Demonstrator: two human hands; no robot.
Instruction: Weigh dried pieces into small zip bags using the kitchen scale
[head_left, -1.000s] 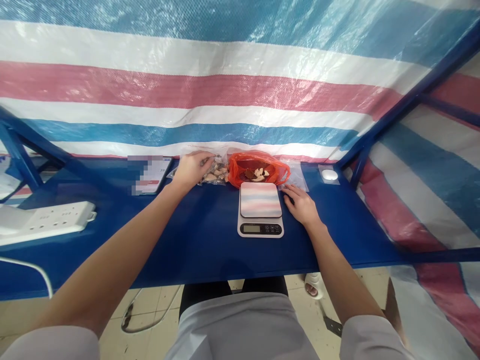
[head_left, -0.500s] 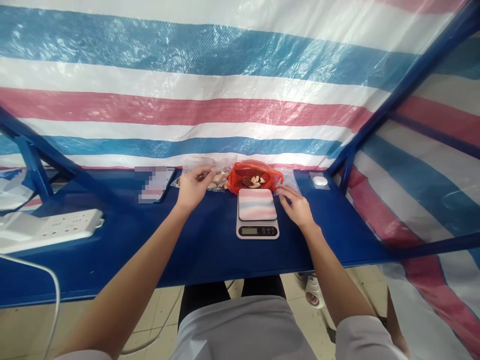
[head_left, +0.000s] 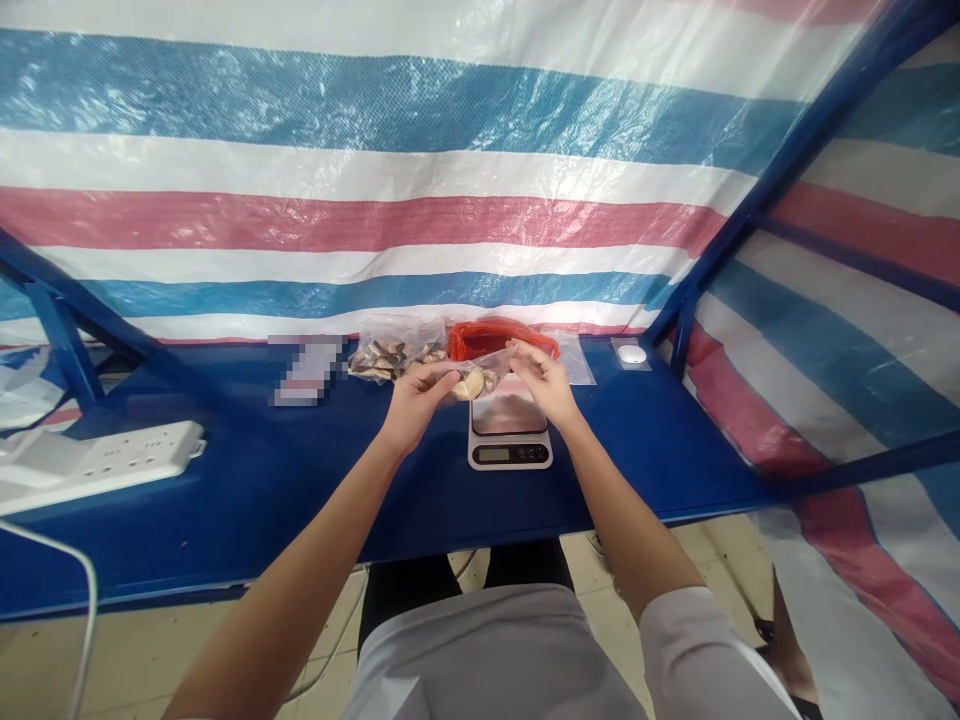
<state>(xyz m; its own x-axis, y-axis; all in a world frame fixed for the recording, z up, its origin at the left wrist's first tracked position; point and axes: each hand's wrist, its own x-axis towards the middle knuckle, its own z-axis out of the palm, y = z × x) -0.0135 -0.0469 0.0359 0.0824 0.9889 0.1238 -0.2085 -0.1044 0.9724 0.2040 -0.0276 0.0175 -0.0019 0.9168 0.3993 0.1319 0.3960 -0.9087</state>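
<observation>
A small clear plastic bag (head_left: 474, 383) with pale, slice-like pieces inside is held above the kitchen scale (head_left: 510, 456). My left hand (head_left: 417, 402) pinches its left end, fingers closed. The other end is gripped between the closed fingertips of my right hand (head_left: 543, 382). Part of the scale's pan is hidden behind the bag and my right hand. Just behind stands an open red plastic bag (head_left: 480, 338), its contents mostly covered from view. More clear bags of brown and pale pieces (head_left: 384, 358) lie beyond my left hand.
On the blue table (head_left: 247, 480) a phone-like item (head_left: 311, 370), partly blurred out, lies at left. A white power strip (head_left: 142, 450) with a cable sits further left. Flat clear bags (head_left: 579, 362) and a white oval object (head_left: 631, 354) lie at right. Blue frame bars (head_left: 679, 335) flank the table.
Both hands have come together above the scale, the left moving right and the right moving left. They now hold a clear bag of pale pieces between them.
</observation>
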